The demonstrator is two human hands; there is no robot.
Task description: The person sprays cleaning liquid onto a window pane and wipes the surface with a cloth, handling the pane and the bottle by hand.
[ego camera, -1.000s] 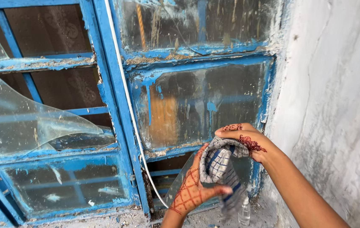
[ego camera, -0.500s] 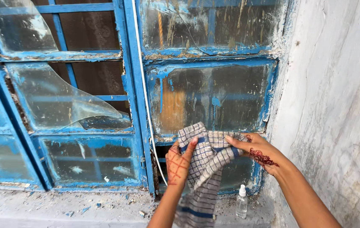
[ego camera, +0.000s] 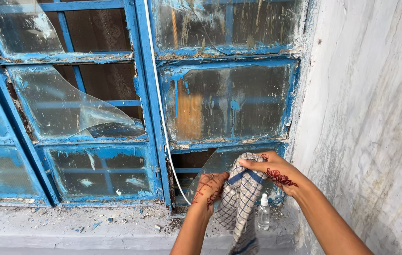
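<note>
Two hands hold one checked cloth [ego camera: 238,203], white with blue lines and a blue band, in front of the lowest pane at the right end of a blue window frame [ego camera: 151,108]. The right hand [ego camera: 272,172] pinches the cloth's top edge, fingers bent over it and thumb beneath, while the left hand [ego camera: 210,189] is closed around the cloth's left side from below, palm toward the window. From between them the cloth hangs down past the sill [ego camera: 69,229]. Just right of the hanging cloth a small clear spray bottle [ego camera: 263,213] with a white cap stands upright on the sill, near the corner where the window meets a white plastered wall [ego camera: 366,118]. Above the hands sits a grimy pane [ego camera: 229,101] streaked with blue paint. A thin white cable [ego camera: 156,85] runs down the frame's middle post. Left of the post, a broken pane [ego camera: 64,111] leaves a curved shard and an open gap above it. Grit and paint flakes lie scattered along the sill.
</note>
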